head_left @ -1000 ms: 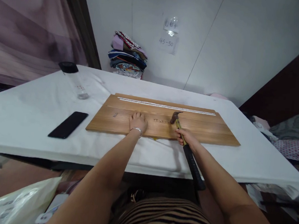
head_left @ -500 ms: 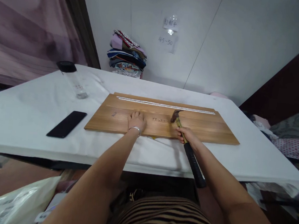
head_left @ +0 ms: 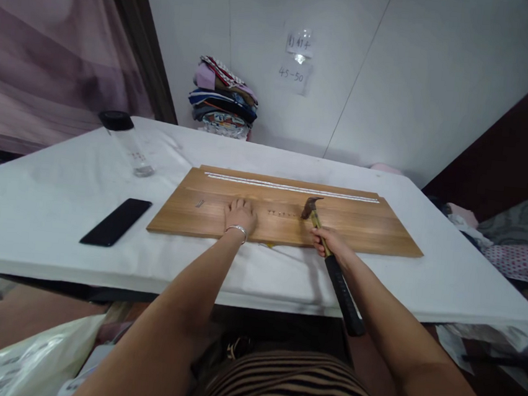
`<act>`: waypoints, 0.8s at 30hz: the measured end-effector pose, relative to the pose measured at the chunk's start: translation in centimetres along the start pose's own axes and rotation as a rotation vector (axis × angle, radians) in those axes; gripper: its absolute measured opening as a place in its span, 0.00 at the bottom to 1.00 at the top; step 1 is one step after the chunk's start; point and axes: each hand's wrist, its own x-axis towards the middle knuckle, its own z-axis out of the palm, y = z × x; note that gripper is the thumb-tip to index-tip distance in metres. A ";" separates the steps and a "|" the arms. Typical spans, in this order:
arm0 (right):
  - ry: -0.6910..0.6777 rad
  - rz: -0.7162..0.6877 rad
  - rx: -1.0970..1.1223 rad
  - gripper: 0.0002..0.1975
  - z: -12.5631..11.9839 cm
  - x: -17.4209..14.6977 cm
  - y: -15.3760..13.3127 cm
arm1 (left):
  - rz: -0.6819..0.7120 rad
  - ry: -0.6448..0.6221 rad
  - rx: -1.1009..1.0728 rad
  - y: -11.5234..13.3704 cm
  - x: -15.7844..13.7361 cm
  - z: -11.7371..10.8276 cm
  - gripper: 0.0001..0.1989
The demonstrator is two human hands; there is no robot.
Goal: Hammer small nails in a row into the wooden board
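On the board's (head_left: 182, 215) left part, loose nails (head_left: 200, 203) are being noted. Left of the board's middle, the left hand (head_left: 240, 217) is being held flat, fingers (head_left: 240, 204) slightly spread, nothing visibly grasped. At the board's middle, a row of nails (head_left: 280, 214) is being seen. Right of the board's middle, the hammer (head_left: 333, 270) is being gripped by the right hand (head_left: 329, 241), high on the handle (head_left: 315, 218). A stiff, head-heavy tool is being judged; for leverage, the black grip (head_left: 342, 296) is being advised.

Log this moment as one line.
left hand: resting on wooden board | right hand: gripping claw hammer | nail row: between hands
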 end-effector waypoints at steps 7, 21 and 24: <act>0.013 -0.002 -0.019 0.15 0.1 0.3 0.1 | 0.003 0.001 0.011 -0.1 0.1 0.2 0.23; -0.030 0.007 -0.036 0.13 -1.1 1.1 1.7 | -0.019 0.010 0.007 0.2 -0.7 0.0 0.21; -0.044 0.007 -0.029 0.14 -1.3 1.4 2.1 | -0.016 0.025 0.001 0.2 -0.8 0.1 0.21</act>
